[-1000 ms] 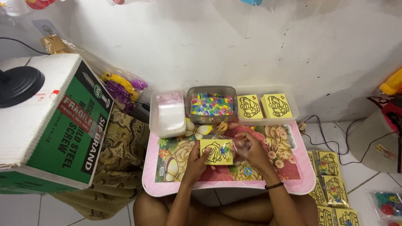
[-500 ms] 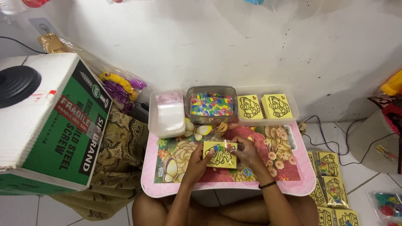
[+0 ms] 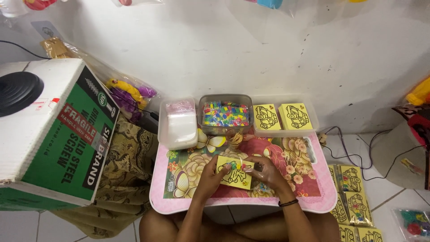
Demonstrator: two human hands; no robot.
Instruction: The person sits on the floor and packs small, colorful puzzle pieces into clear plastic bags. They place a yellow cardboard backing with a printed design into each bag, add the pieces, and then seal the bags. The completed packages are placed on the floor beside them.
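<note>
Both my hands hold a small yellow card point(image 3: 234, 172) with a black line drawing and a few coloured bits on it, just above the pink flowered tray table point(image 3: 197, 204). My left hand point(image 3: 210, 175) grips its left edge. My right hand point(image 3: 265, 171) pinches its right edge, and a black band sits on that wrist. A small cup of rubber bands point(image 3: 233, 137) stands just beyond the card.
Along the wall stand a white lidded tub point(image 3: 177, 124), a clear box of coloured pieces point(image 3: 225, 113) and a clear tray with two stacks of yellow cards point(image 3: 282, 117). A big green and white carton point(image 3: 53, 134) is at left. More finished cards point(image 3: 351, 201) lie on the floor at right.
The card has shifted slightly right and tilted, and my right hand has moved from above it onto its right edge. My left hand keeps its hold.
</note>
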